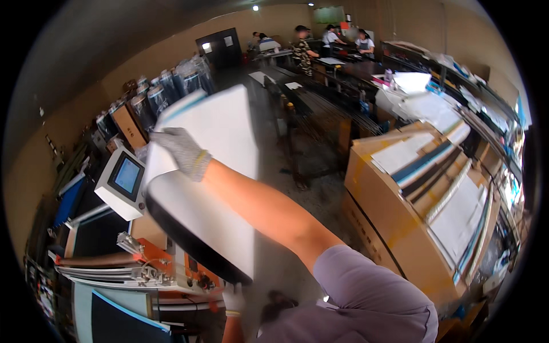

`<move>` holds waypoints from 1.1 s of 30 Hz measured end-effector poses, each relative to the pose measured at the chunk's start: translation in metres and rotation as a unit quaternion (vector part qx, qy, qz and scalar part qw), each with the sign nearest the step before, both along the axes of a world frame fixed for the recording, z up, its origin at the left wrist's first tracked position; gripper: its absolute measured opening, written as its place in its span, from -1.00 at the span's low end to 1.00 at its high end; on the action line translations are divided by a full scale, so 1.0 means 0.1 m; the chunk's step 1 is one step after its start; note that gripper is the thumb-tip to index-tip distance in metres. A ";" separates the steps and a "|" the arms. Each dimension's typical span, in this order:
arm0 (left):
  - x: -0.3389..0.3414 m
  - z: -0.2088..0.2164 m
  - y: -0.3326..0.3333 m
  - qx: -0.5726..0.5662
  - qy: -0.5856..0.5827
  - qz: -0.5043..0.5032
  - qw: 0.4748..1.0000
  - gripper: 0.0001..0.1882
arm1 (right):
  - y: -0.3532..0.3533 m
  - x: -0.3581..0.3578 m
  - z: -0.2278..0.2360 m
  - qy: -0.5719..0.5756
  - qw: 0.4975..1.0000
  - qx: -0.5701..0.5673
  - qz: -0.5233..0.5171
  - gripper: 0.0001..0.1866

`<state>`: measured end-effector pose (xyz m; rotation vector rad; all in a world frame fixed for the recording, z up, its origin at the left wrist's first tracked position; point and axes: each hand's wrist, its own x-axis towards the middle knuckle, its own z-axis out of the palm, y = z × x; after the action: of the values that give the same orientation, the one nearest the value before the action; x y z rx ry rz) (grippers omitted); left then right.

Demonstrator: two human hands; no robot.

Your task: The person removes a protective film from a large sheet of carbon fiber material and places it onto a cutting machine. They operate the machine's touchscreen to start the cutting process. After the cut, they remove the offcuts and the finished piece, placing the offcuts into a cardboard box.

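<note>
A large white sheet (229, 131) stands raised and bent in front of me, blurred, with a black band (197, 248) along its curved lower-left edge. My right arm reaches across to the left. In a grey knitted glove, my right hand (180, 151) is closed on the upper left part of the sheet. Lower down, my left hand (233, 298), in a pale glove, is closed at the sheet's bottom corner; its fingertips are partly hidden there. Just left of the sheet is a white control box (121, 183) with a lit screen.
A machine with orange parts (157, 257) stands at my lower left. To the right is a big cardboard box (394, 211) holding sheets and strips. Dark wrapped rolls (160, 100) line the left wall. Beyond a long rack of dark bars (320, 103), several people work at tables.
</note>
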<state>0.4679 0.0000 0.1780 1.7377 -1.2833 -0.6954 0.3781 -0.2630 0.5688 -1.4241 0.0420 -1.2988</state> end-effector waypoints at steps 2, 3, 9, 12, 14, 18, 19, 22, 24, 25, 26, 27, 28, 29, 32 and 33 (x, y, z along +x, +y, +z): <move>0.13 -0.49 -0.30 -0.068 -0.066 -0.049 0.994 -0.84 | -0.96 0.11 -0.67 -0.007 0.998 0.069 0.001 -0.66; 0.29 -0.60 -0.37 -0.101 -0.113 -0.052 0.987 -0.83 | -1.24 0.21 -0.90 0.035 0.998 0.038 -0.029 -0.56; 0.77 -0.72 -1.41 -0.023 -0.065 -0.070 0.995 -0.61 | -2.99 0.08 -2.25 0.322 0.829 -0.303 -0.341 -0.30; 1.04 -0.04 -2.24 0.133 -0.035 -0.062 0.989 -0.65 | -4.00 0.03 -2.45 0.160 0.957 -0.084 -0.228 -0.63; 1.32 0.00 -2.80 0.138 -0.112 -0.055 0.982 -0.69 | -4.43 0.14 -2.20 -0.108 0.893 0.433 0.064 -0.76; 1.64 0.19 -4.22 0.087 -0.057 0.013 0.995 -0.72 | -5.46 0.18 -1.77 -0.096 0.930 0.339 0.104 -0.67; 1.75 0.22 -4.65 0.055 -0.054 0.031 0.997 -0.73 | -5.85 0.18 -1.78 -0.108 0.931 0.331 0.110 -0.66; 2.13 0.16 -5.82 0.110 -0.099 0.050 0.988 -0.70 | -7.01 0.34 -1.90 -0.120 0.945 0.291 0.094 -0.62; 2.30 0.26 -6.44 0.122 -0.083 0.081 0.986 -0.68 | -7.60 0.70 -1.79 -0.111 0.945 0.304 0.050 -0.64; 2.38 0.31 -6.77 0.122 -0.074 0.106 0.984 -0.67 | -7.83 0.96 -1.67 -0.105 0.938 0.330 0.020 -0.66; 2.48 0.33 -7.10 0.115 -0.081 0.126 0.982 -0.67 | -8.02 1.19 -1.52 -0.100 0.930 0.352 -0.013 -0.67; 2.55 0.31 -7.44 0.109 -0.088 0.148 0.979 -0.67 | -8.49 1.38 -1.68 -0.072 0.953 0.275 -0.103 -0.66; 2.64 0.28 -7.76 0.106 -0.095 0.165 0.976 -0.67 | -8.79 1.60 -1.72 -0.075 0.953 0.255 -0.148 -0.65; 2.77 0.31 -8.06 0.110 -0.109 0.147 0.977 -0.63 | -9.02 1.85 -1.70 -0.076 0.949 0.238 -0.193 -0.64; 3.25 0.59 -8.95 0.127 -0.092 0.116 0.981 -0.66 | -9.76 2.69 -1.75 0.021 0.932 0.063 -0.355 -0.61; 3.50 0.48 -9.21 0.125 -0.100 0.119 0.980 -0.64 | -10.03 2.98 -1.70 -0.015 0.940 0.127 -0.316 -0.59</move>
<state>0.8178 -0.9207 0.2264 2.1711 -1.1276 -0.5726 0.6757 -1.2659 0.3992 -1.2030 0.6715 -1.7586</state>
